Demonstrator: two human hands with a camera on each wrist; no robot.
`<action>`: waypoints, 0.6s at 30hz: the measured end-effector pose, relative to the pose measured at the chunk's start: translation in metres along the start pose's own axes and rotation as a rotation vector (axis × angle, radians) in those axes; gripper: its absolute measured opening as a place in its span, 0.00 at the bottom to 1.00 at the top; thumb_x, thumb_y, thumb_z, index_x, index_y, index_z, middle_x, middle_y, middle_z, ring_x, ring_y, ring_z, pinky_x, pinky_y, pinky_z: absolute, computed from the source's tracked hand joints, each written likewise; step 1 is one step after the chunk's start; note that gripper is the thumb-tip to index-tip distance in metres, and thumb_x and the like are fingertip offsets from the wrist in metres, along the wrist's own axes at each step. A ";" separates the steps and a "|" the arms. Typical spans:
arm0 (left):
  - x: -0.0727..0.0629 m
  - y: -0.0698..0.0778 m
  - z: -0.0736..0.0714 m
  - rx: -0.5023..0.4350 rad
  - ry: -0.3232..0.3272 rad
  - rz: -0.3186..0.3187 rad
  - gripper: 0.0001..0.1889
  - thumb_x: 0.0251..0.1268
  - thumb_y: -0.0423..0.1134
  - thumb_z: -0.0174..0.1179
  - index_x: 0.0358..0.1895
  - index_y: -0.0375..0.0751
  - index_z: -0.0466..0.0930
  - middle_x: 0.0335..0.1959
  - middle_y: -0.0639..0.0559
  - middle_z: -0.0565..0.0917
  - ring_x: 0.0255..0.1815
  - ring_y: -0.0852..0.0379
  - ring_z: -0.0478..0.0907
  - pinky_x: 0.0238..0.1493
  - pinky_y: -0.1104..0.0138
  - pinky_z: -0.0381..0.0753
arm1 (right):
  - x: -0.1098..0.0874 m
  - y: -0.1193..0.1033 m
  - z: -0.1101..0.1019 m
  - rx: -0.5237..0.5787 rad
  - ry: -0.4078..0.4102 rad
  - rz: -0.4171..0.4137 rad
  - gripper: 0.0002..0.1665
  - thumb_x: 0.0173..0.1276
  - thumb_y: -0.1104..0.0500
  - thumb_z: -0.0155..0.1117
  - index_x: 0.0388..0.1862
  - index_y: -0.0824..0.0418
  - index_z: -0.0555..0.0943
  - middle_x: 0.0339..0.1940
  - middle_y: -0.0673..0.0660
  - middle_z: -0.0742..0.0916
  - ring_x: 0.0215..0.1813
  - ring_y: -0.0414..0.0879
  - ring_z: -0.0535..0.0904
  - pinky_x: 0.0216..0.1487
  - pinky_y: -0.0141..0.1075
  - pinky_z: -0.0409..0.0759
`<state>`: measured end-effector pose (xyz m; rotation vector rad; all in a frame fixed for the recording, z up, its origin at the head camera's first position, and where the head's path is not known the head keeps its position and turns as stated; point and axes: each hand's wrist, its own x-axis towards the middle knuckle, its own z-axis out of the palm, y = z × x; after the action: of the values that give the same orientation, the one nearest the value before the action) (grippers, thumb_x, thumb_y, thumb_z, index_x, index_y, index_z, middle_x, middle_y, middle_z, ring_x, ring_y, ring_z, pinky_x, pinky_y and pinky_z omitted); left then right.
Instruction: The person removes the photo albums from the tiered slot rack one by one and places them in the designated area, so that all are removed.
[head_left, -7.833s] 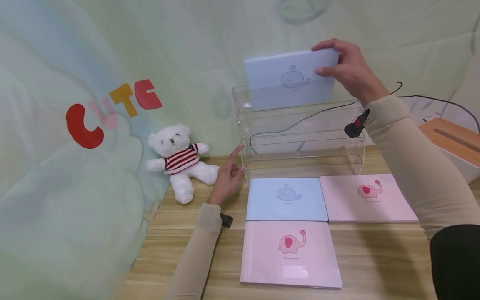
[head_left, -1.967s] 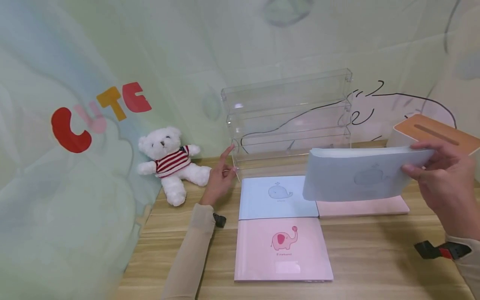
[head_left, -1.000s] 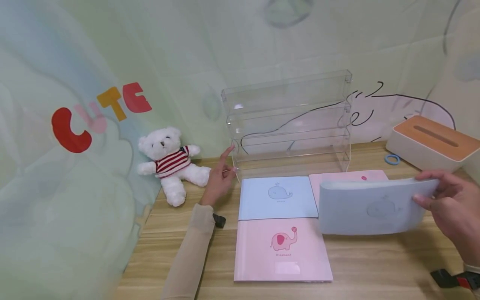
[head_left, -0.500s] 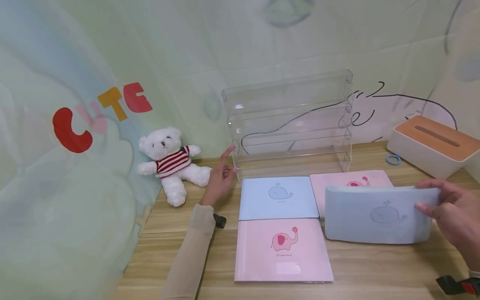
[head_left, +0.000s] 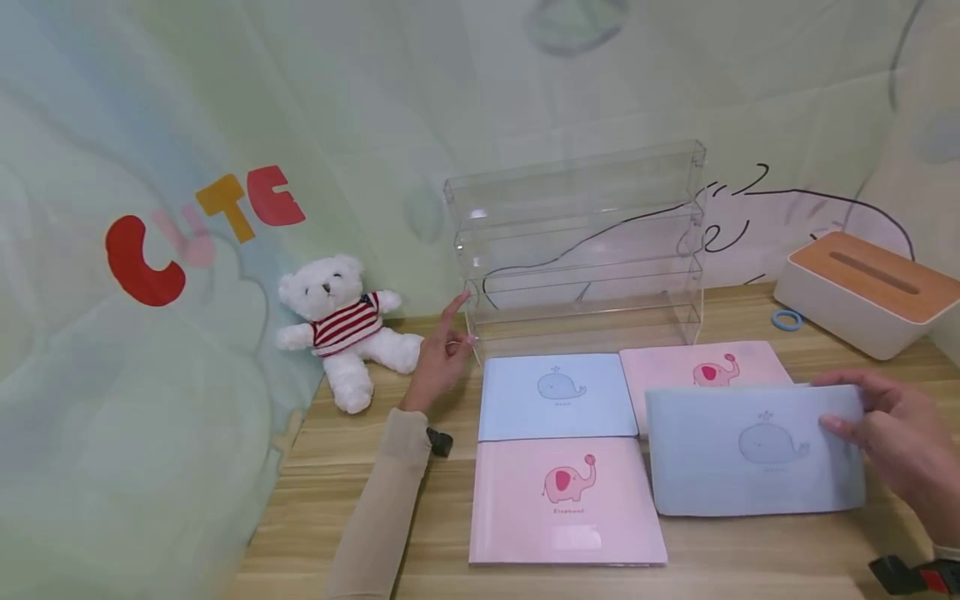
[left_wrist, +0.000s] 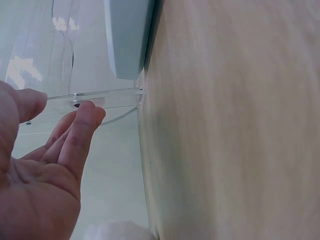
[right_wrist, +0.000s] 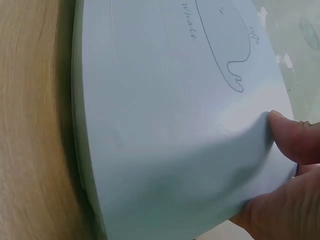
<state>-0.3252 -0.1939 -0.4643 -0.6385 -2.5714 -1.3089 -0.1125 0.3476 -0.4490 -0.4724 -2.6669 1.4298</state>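
My right hand [head_left: 903,442] pinches the right end of a light blue notebook [head_left: 757,454] with a whale drawing, thumb on its front cover. The notebook tilts toward me, its lower edge close over the table, overlapping a pink elephant notebook [head_left: 705,358]. In the right wrist view its cover [right_wrist: 165,110] bends near the thumb. My left hand [head_left: 438,362] touches the left side of a clear acrylic tiered rack [head_left: 585,242], with fingers stretched out. The left wrist view shows the fingertips [left_wrist: 90,112] at the rack's side panel.
A blue whale notebook [head_left: 555,417] and a pink elephant notebook [head_left: 525,525] lie on the wooden table [head_left: 420,517]. A white teddy bear [head_left: 367,358] sits left. At right are a tissue box [head_left: 847,304] with an orange-brown lid and a blue ring [head_left: 787,320].
My right hand has taken the blue whale notebook out of the rack's top tier, brought it right and lowered it toward the table. My left hand has stayed at the rack's side.
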 end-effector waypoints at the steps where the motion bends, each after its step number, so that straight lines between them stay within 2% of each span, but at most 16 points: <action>1: 0.000 0.000 0.000 0.000 -0.001 0.003 0.41 0.80 0.35 0.60 0.85 0.75 0.55 0.41 0.37 0.91 0.24 0.61 0.76 0.36 0.66 0.77 | 0.000 0.000 0.000 -0.010 -0.008 0.006 0.27 0.76 0.74 0.59 0.64 0.49 0.79 0.50 0.32 0.75 0.46 0.35 0.70 0.40 0.23 0.70; 3: 0.000 0.000 0.000 0.000 -0.001 0.004 0.41 0.80 0.35 0.60 0.85 0.75 0.55 0.41 0.37 0.91 0.24 0.60 0.76 0.36 0.66 0.77 | 0.000 0.002 0.000 -0.027 -0.025 0.013 0.27 0.75 0.74 0.59 0.69 0.56 0.78 0.56 0.44 0.79 0.47 0.35 0.70 0.40 0.22 0.69; 5: -0.001 0.001 0.000 -0.001 -0.001 0.005 0.41 0.80 0.35 0.60 0.85 0.75 0.55 0.41 0.36 0.91 0.24 0.60 0.77 0.36 0.66 0.77 | 0.001 0.004 0.001 -0.050 -0.046 0.024 0.28 0.76 0.73 0.58 0.72 0.62 0.75 0.62 0.57 0.77 0.47 0.35 0.70 0.39 0.22 0.68; 6: -0.001 0.001 0.000 -0.003 -0.001 0.004 0.41 0.80 0.35 0.60 0.85 0.75 0.55 0.41 0.36 0.91 0.25 0.59 0.77 0.36 0.66 0.77 | 0.001 0.005 0.001 -0.059 -0.059 0.029 0.29 0.76 0.73 0.57 0.74 0.64 0.73 0.63 0.59 0.77 0.47 0.35 0.70 0.40 0.22 0.69; 9: -0.001 0.001 0.000 -0.003 0.000 0.000 0.40 0.81 0.35 0.60 0.86 0.73 0.56 0.41 0.36 0.91 0.26 0.57 0.79 0.38 0.64 0.79 | 0.003 0.009 0.002 -0.085 -0.098 0.026 0.31 0.76 0.74 0.55 0.77 0.70 0.68 0.56 0.51 0.81 0.44 0.32 0.71 0.41 0.25 0.71; 10: -0.001 0.001 0.000 -0.002 0.000 -0.003 0.40 0.81 0.35 0.60 0.86 0.73 0.55 0.42 0.36 0.91 0.27 0.57 0.79 0.38 0.63 0.79 | 0.003 0.009 0.002 -0.087 -0.112 0.029 0.31 0.77 0.74 0.54 0.78 0.71 0.68 0.52 0.44 0.81 0.43 0.32 0.72 0.41 0.25 0.72; 11: -0.001 0.001 0.000 -0.002 -0.002 -0.006 0.40 0.81 0.35 0.59 0.86 0.73 0.55 0.42 0.36 0.91 0.27 0.55 0.80 0.39 0.62 0.79 | 0.004 0.009 0.002 -0.096 -0.130 0.028 0.32 0.76 0.74 0.54 0.78 0.72 0.67 0.53 0.44 0.82 0.43 0.30 0.72 0.42 0.25 0.73; 13: -0.001 0.002 0.000 -0.001 -0.003 -0.010 0.40 0.81 0.35 0.59 0.86 0.74 0.55 0.42 0.37 0.91 0.28 0.55 0.81 0.40 0.61 0.80 | 0.006 0.009 0.003 -0.093 -0.172 0.047 0.33 0.77 0.74 0.53 0.80 0.73 0.65 0.56 0.51 0.83 0.48 0.38 0.76 0.42 0.24 0.73; 14: -0.001 0.002 0.000 -0.001 -0.004 -0.012 0.40 0.82 0.36 0.59 0.86 0.75 0.54 0.42 0.37 0.91 0.29 0.54 0.81 0.40 0.61 0.80 | 0.007 0.008 0.003 -0.092 -0.196 0.062 0.34 0.77 0.73 0.54 0.80 0.73 0.64 0.61 0.61 0.82 0.52 0.44 0.76 0.42 0.24 0.73; 17: -0.001 0.002 0.000 0.006 -0.002 -0.011 0.41 0.82 0.35 0.59 0.85 0.76 0.54 0.41 0.38 0.90 0.29 0.55 0.81 0.40 0.61 0.80 | 0.010 0.007 0.004 -0.087 -0.254 0.108 0.35 0.78 0.72 0.55 0.82 0.74 0.62 0.72 0.78 0.73 0.59 0.58 0.75 0.42 0.24 0.73; 18: -0.001 0.002 0.001 0.009 -0.001 -0.009 0.41 0.81 0.35 0.59 0.85 0.76 0.54 0.41 0.38 0.90 0.29 0.56 0.80 0.40 0.62 0.80 | 0.011 0.008 0.004 -0.082 -0.264 0.123 0.36 0.77 0.72 0.55 0.82 0.74 0.62 0.74 0.79 0.71 0.61 0.64 0.72 0.42 0.25 0.73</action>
<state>-0.3238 -0.1928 -0.4635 -0.6265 -2.5830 -1.2991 -0.1217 0.3512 -0.4587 -0.4936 -2.9601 1.5166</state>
